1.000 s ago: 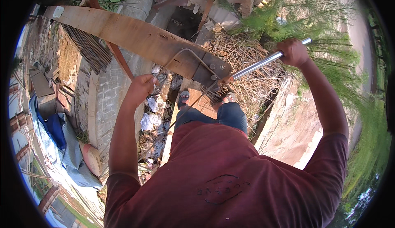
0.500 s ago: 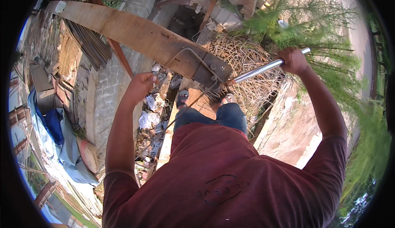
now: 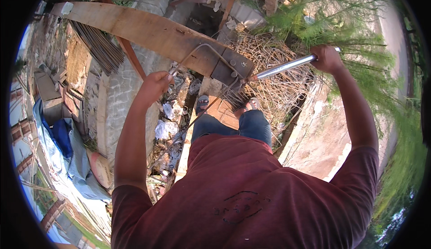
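My left hand (image 3: 159, 82) is closed on the left end of a thin bent steel rod (image 3: 191, 53), left of the bend. My right hand (image 3: 326, 60) grips a shiny metal pipe (image 3: 283, 68), whose rusty lower end meets the rod beside a dark plate with round pins (image 3: 218, 75). That plate sits on the right end of a long brown board (image 3: 139, 26). My feet, in sandals, stand on planks below it.
A pile of bent rods (image 3: 278, 96) lies right of my feet, green branches (image 3: 336, 24) behind it. Straight rod bundle (image 3: 94, 46) is under the board. Concrete blocks (image 3: 123, 105), a littered trench (image 3: 166, 130) and blue tarps (image 3: 67, 145) are on the left.
My left hand has moved up and right onto the rod. My right hand and the pipe have risen slightly and shifted right.
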The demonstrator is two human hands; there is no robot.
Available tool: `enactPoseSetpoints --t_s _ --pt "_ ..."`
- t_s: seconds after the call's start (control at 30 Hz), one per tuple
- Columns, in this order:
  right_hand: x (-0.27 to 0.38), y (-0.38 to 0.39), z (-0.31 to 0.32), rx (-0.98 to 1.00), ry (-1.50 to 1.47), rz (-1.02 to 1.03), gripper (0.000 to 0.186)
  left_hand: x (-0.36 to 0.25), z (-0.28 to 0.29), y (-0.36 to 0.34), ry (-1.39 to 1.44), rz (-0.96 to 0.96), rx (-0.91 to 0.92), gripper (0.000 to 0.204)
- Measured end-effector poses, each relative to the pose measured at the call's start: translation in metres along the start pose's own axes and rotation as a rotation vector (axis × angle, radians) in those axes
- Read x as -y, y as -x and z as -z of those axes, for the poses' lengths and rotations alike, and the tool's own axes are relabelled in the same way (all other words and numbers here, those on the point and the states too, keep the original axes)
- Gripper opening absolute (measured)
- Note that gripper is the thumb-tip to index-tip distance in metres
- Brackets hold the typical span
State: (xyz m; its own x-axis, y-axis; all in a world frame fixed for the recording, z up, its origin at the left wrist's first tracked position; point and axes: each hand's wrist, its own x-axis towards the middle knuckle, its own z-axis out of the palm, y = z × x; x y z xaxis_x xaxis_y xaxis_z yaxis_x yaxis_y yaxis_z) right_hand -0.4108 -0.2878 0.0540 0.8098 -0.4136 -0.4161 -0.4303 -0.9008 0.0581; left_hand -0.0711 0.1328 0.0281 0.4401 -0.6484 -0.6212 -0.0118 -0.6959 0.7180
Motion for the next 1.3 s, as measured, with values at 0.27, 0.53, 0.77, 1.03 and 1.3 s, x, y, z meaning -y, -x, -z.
enactPoseSetpoints --t_s 0.27,0.53,0.77,1.03,1.3 --pt "-0.029 0.037 -0.046 -0.295 0.027 -0.192 0.013 0.012 0.005 -0.013 0.046 -0.058 0.064 0.026" --pt "0.264 0.231 -0.130 -0.387 -0.206 -0.978 0.023 0.030 0.008 -0.020 0.074 -0.149 0.113 0.027" --pt "0.308 0.253 -0.063 -0.175 -0.573 -0.985 0.048 0.024 0.010 -0.025 0.139 -0.090 0.242 0.025" --pt "0.239 0.265 -0.052 -0.128 -0.503 -0.651 0.042 0.028 0.006 -0.027 0.157 -0.159 0.278 0.026" --pt "0.422 0.238 -0.120 -0.385 -0.726 -0.939 0.041 0.040 0.007 -0.032 0.193 -0.143 0.193 0.024"
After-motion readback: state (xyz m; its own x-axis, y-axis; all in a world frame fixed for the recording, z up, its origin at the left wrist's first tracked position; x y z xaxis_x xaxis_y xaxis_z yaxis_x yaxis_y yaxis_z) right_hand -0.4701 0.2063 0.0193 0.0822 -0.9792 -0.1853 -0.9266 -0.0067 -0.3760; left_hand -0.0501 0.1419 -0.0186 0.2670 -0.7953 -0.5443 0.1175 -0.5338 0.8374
